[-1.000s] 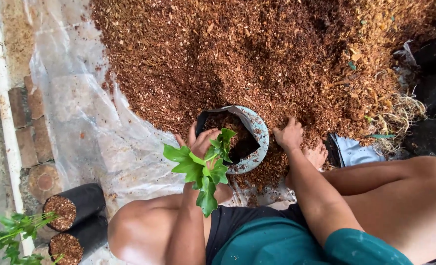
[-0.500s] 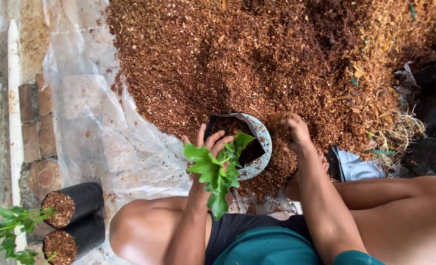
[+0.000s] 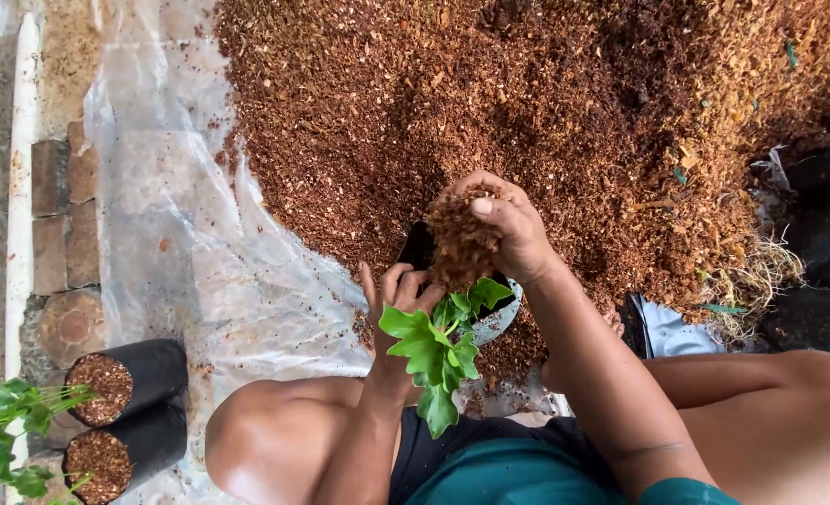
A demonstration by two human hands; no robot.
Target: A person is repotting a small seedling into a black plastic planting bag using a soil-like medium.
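Above the grow bag (image 3: 505, 313), at the near edge of the coco-husk pile (image 3: 546, 103), the right hand (image 3: 508, 229) was cupped closed around a handful of husk (image 3: 461, 241). The left hand (image 3: 394, 297), fingers loosely curled, held the green seedling (image 3: 433, 346) at the bag's mouth.

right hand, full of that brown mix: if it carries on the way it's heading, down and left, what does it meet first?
Probably the planting bag below the right hand, or the seedling that the left hand holds there. Depth from this head view is unclear, so I cannot tell which comes first.
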